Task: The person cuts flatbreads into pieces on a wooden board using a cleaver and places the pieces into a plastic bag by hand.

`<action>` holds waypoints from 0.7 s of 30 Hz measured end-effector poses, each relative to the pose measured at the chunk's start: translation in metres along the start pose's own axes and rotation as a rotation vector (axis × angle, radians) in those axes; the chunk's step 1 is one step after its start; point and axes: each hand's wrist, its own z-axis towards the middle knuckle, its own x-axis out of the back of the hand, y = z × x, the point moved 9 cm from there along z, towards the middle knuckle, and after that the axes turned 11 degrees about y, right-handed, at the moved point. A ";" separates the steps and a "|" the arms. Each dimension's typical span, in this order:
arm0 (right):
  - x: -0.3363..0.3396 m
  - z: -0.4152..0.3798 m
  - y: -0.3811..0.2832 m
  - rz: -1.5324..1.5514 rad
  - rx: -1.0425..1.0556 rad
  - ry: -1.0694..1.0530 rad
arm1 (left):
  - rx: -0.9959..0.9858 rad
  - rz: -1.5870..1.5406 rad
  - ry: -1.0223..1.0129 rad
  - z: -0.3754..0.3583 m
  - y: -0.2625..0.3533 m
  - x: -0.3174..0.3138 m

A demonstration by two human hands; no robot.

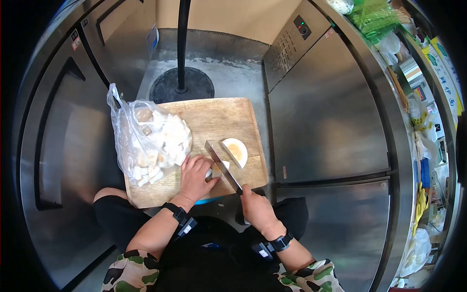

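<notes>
My right hand (pixel 258 210) is closed round the handle of a kitchen knife (pixel 224 170), its blade pointing up and to the left over the wooden cutting board (pixel 214 114). Just left of the blade, my left hand (pixel 195 176) presses on a white piece of food (pixel 221 168), partly hidden by the fingers and the blade. A half-round white piece with a yellowish middle (pixel 236 152) lies apart on the right of the board. Beside my left hand, a clear plastic bag (pixel 127 127) holds several cut white pieces (pixel 168 134), some spilling from its near side.
The board rests across my lap level. Behind it stands a black pole on a round base (pixel 194 80). Steel cabinets stand close on the left (pixel 78 141) and right (pixel 326 107). Bags and packets fill a shelf (pixel 418 112) at the far right.
</notes>
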 end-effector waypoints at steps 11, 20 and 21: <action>-0.014 0.025 -0.003 -0.045 -0.048 -0.190 | -0.029 -0.020 -0.048 0.009 0.002 -0.002; -0.031 0.074 -0.024 -0.003 0.006 -0.030 | -0.025 -0.033 0.035 0.016 0.004 0.006; -0.034 0.079 -0.020 0.029 -0.009 -0.041 | -0.027 -0.037 0.041 0.013 0.004 0.007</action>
